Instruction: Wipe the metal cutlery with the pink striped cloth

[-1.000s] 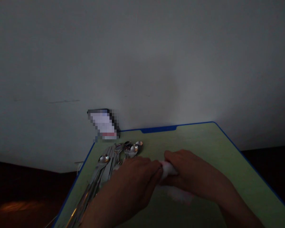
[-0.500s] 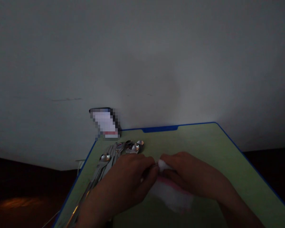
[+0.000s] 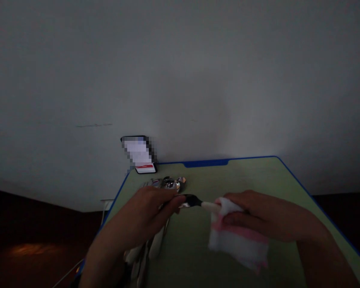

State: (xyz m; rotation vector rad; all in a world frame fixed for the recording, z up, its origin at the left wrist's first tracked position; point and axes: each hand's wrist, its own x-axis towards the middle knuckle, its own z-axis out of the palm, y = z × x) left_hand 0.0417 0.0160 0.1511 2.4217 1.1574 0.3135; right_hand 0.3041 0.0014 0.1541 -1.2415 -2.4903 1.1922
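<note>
My left hand [image 3: 147,212] pinches the bowl end of a spoon [image 3: 192,201] held level over the green table [image 3: 258,176]. Its pale handle runs right into a white cloth with a pink stripe [image 3: 237,240]. My right hand [image 3: 264,216] is closed round that cloth and the handle inside it, and the cloth hangs down below the fingers. Just beyond and under my left hand lies a pile of shiny spoons [image 3: 168,184]; more handles show beneath my left wrist.
A blue rim edges the table, which stands against a pale wall. A phone-like device [image 3: 139,154], partly blurred out, leans on the wall at the table's far left corner. A thin cable [image 3: 69,274] trails past the left edge. Dark floor lies on both sides.
My hands have drawn apart: the left stayed by the spoon pile, the right slid rightward with the cloth, baring the spoon's neck and bowl between them. The cloth now hangs open.
</note>
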